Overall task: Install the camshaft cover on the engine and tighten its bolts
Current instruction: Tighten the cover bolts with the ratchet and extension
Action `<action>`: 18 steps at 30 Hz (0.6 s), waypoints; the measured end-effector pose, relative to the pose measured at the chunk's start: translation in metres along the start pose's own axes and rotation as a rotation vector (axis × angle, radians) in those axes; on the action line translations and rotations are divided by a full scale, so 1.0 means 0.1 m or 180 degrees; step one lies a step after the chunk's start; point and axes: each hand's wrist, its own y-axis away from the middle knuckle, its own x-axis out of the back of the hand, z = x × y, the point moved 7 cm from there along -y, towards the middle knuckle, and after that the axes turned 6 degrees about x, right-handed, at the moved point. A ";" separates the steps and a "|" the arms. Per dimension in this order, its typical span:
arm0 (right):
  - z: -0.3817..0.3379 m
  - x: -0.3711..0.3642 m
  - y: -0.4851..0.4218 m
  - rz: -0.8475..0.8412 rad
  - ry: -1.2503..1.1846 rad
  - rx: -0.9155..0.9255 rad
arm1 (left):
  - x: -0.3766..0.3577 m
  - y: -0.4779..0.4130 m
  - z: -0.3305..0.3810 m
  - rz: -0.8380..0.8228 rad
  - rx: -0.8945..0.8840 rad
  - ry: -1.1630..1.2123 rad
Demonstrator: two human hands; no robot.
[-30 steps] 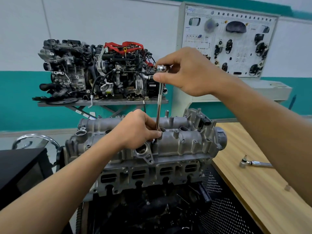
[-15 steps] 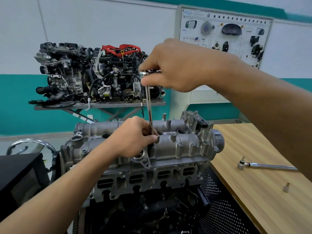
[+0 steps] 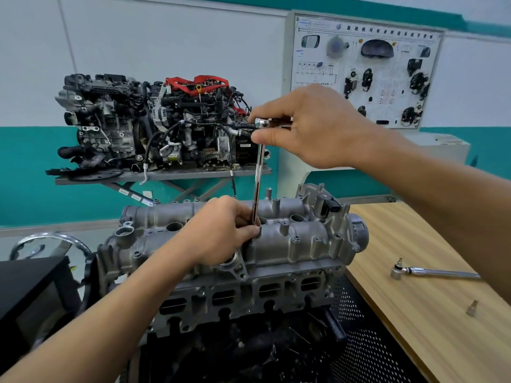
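**Item 1: camshaft cover** (image 3: 279, 244). Cast alloy, seated level on top of the engine (image 3: 249, 299), centre frame. Edges look flush w/ the head below. Placement step judged done.

**Item 2: extension bar** (image 3: 258, 175). Long, near-upright, slight tilt. Lower end goes down at the cover's mid section, beside a round well. Tip is hidden behind fingers. Ratchet head (image 3: 262, 122) on top.

**Item 3: left hand** (image 3: 218, 236). Grip pinching the bar's lower end, thumb + fingers, steadying it. The bolt under it is not visible.

**Item 4: right hand** (image 3: 315, 125). Grip curled round the ratchet head from above, thumb beneath.

**Item 5: counter** (image 3: 414, 313). Wood, right of the engine. Carries a second wrench (image 3: 434, 273) and a small loose bit (image 3: 472, 308), both well apart from the hands.

**Item 6: bkgd.** Display engines (image 3: 154, 125) on a stand. Training board (image 3: 365, 73) at the wall.

**Step in hand (judgement).** Bolt tightening, run-down stage, one mid-row bolt. Other bolt heads (image 3: 296, 239) show along the near edge. Their tightness can't be told.

**Next move calls for:**
- Bar kept square to the bolt axis, w/ the tip fully engaged.
- Left grip guiding while the right turns.
- Then a shift to the next bolt, prob. in an even sequence.
- Final torque likely w/ the wrench on the counter.
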 end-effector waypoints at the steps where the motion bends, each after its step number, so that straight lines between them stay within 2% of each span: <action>1: -0.02 0.01 0.01 0.0037 0.0103 -0.0057 | 0.00 0.00 0.00 -0.0018 -0.0009 -0.0004; 6: -0.03 0.04 -0.01 0.0230 0.0466 -0.0071 | 0.01 -0.04 0.00 -0.0102 -0.0026 -0.0116; 9: 0.07 -0.05 -0.05 0.0064 -0.0185 -0.0001 | 0.00 -0.07 0.00 -0.0103 -0.0082 -0.0163; 13: 0.22 -0.06 -0.17 0.0308 -0.0708 -0.0093 | 0.18 -0.20 -0.01 0.0494 0.0062 -0.0155; 15: 0.28 -0.03 -0.18 0.0380 -0.0811 -0.0124 | 0.21 -0.26 0.00 0.0381 0.0081 -0.0015; 18: 0.32 0.04 -0.08 0.0386 -0.0708 -0.0038 | 0.11 -0.27 0.12 -0.0108 -0.0105 -0.0023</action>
